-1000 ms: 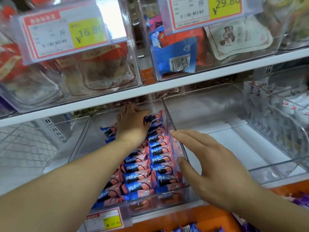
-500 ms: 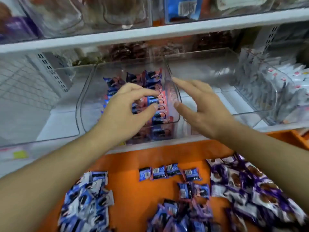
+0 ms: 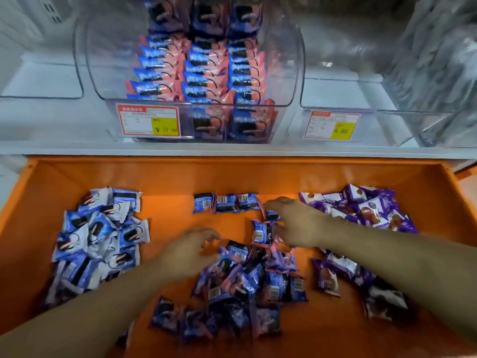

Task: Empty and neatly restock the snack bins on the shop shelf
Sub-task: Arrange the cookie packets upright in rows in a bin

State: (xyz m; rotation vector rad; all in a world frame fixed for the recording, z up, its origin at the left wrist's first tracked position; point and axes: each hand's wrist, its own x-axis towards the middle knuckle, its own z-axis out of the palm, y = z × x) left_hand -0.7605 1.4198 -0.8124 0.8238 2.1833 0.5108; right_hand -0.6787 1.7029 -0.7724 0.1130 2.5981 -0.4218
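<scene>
Both forearms reach in from the bottom edge over the orange tray (image 3: 258, 177), which lies just below the white shelf (image 3: 232, 151). The left hand (image 3: 188, 251) hovers palm down over the middle heap of packets (image 3: 247, 282), its fingers loosely curled and holding nothing; the heap lies just beyond and beside its fingertips. The right hand (image 3: 296, 223) stretches further in, fingers spread and bent, with its fingertips on one small blue packet (image 3: 272, 214) and another packet (image 3: 260, 232) just beside the thumb. Whether it truly pinches either one cannot be told through the blur.

On the shelf above stands a clear bin (image 3: 291, 81), filled with blue and pink snack packets (image 3: 204, 73) in three neat, overlapping rows. A red and yellow price label (image 3: 148, 122) sits on its front. Beyond the right hand's fingertips, three blue packets (image 3: 225, 202) lie in a tidy line. Far to the left of the left hand is a pile of blue and white packets (image 3: 100, 236); past the right wrist lies a pile of purple packets (image 3: 361, 208).

The bins on either side of the filled one are hard to read, and the label print is too smeared to make out.
</scene>
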